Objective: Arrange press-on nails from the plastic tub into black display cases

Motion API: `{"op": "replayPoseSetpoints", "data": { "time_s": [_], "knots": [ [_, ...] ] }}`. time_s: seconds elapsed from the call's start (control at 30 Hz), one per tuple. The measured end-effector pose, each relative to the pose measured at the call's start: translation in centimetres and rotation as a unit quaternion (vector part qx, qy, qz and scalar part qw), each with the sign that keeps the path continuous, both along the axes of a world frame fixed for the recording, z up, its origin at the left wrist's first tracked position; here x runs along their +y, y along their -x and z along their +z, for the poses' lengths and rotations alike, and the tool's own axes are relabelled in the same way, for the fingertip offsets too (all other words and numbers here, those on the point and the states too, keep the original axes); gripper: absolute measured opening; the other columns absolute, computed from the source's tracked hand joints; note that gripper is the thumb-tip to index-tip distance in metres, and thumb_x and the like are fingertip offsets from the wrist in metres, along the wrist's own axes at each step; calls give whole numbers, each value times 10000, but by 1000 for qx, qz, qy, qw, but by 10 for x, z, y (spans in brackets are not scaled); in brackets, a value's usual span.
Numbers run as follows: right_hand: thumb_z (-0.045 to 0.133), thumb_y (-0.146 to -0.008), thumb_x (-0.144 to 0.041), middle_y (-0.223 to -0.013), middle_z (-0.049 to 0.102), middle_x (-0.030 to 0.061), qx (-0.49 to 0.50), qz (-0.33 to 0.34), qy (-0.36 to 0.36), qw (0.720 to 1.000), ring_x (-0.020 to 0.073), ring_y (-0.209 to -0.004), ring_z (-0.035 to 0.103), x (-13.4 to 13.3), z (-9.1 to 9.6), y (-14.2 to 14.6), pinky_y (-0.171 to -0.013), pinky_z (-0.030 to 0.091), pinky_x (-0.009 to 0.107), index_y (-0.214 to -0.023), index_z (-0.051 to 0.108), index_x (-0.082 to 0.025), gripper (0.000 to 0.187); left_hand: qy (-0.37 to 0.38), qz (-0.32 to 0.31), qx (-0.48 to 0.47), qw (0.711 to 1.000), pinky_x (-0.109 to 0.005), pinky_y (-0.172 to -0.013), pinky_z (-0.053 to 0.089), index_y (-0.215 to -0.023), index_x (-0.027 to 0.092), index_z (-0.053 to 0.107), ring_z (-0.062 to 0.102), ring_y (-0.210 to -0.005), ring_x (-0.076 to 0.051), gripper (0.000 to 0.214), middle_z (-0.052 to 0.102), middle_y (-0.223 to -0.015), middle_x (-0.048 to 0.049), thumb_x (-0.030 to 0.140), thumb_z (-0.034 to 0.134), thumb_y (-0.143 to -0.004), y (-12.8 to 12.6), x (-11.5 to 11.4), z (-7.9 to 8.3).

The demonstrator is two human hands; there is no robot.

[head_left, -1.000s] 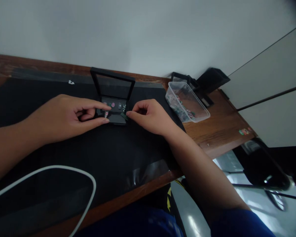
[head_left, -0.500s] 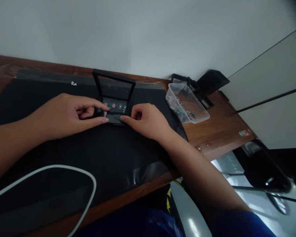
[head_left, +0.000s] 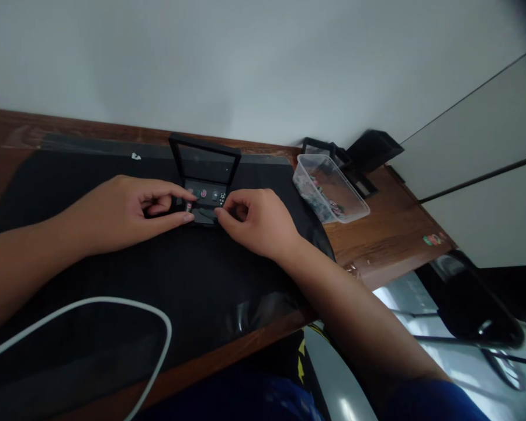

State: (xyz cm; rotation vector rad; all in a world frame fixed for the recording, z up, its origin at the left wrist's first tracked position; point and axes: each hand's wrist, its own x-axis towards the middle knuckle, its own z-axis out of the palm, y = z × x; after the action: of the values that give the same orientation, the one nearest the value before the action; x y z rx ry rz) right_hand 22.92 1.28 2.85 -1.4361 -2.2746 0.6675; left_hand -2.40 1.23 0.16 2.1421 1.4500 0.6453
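Note:
A small black display frame (head_left: pixel 205 140) stands on the dark mat with its clear-windowed lid raised. In its base lie a pink round piece (head_left: pixel 204 193), a grey piece with a pale mark (head_left: pixel 215 195), a black-and-white spotted piece (head_left: pixel 222 199) and a pink-and-white piece (head_left: pixel 189 207). My left hand (head_left: pixel 118 213) grips the frame's left front corner, thumb and index finger on either side of the pink-and-white piece. Between the thumb and index finger of my right hand (head_left: pixel 258 222), the end of a small dark green piece (head_left: pixel 207 214) is pinched low over the base.
To the right, a clear plastic tub (head_left: pixel 346 219) holds small colourful pieces. Behind it are black boxes (head_left: pixel 374 149). A white cable (head_left: pixel 114 299) loops across the near left of the mat (head_left: pixel 193 280). A white scrap (head_left: pixel 135 156) lies near the wall.
My right index finger has come down to meet the thumb, and more of the dark green piece shows beside them. The left hand keeps its place on the frame. The view has shifted slightly.

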Motion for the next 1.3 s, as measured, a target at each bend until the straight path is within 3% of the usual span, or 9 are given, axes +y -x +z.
{"op": "replayPoseSetpoints", "data": {
  "time_s": [0.2, 0.47, 0.9, 1.1, 1.3],
  "knots": [
    [703, -881, -321, -657, 603, -25, -6, 5, 6, 1000, 134, -656, 495, 1, -2, 0, -644, 287, 308, -707, 652, -209, 213, -13, -13, -5, 1000, -272, -501, 301, -1040, 309, 838, 378, -450, -111, 498, 427, -511, 81, 734, 730, -804, 11, 6, -6],
    [821, -906, -461, -679, 591, -37, 19, 6, 56, 998, 116, -656, 486, 2, -3, 1, -626, 271, 298, -700, 630, -200, 383, 0, -25, 2, 1000, -275, -504, 316, -1069, 324, 840, 437, -474, -123, 486, 515, -554, 58, 725, 730, -817, 21, 9, -11],
    [766, -968, -333, -709, 612, -38, 32, 37, 43, 998, 123, -670, 510, 3, -6, 4, -637, 295, 290, -915, 781, -197, 146, 15, -25, 1, 1000, -268, -510, 350, -1079, 319, 835, 466, -481, -129, 476, 524, -580, 57, 693, 719, -808, 15, 7, -4],
    [750, -989, -333, -722, 644, -23, 29, 51, 37, 998, 133, -688, 520, 3, -8, 7, -649, 298, 294, -979, 843, -210, 154, 1, -32, -5, 999, -265, -509, 334, -1119, 308, 830, 460, -478, -125, 517, 540, -567, 60, 724, 722, -831, 20, 11, -12],
    [736, -1007, -286, -737, 657, -20, 35, 64, 37, 997, 130, -695, 525, 3, -8, 6, -680, 323, 286, -1055, 861, -210, 153, 7, -29, -5, 1000, -268, -514, 337, -1114, 313, 830, 463, -491, -125, 488, 534, -575, 59, 698, 727, -831, 17, 8, -9]
  ]
}}
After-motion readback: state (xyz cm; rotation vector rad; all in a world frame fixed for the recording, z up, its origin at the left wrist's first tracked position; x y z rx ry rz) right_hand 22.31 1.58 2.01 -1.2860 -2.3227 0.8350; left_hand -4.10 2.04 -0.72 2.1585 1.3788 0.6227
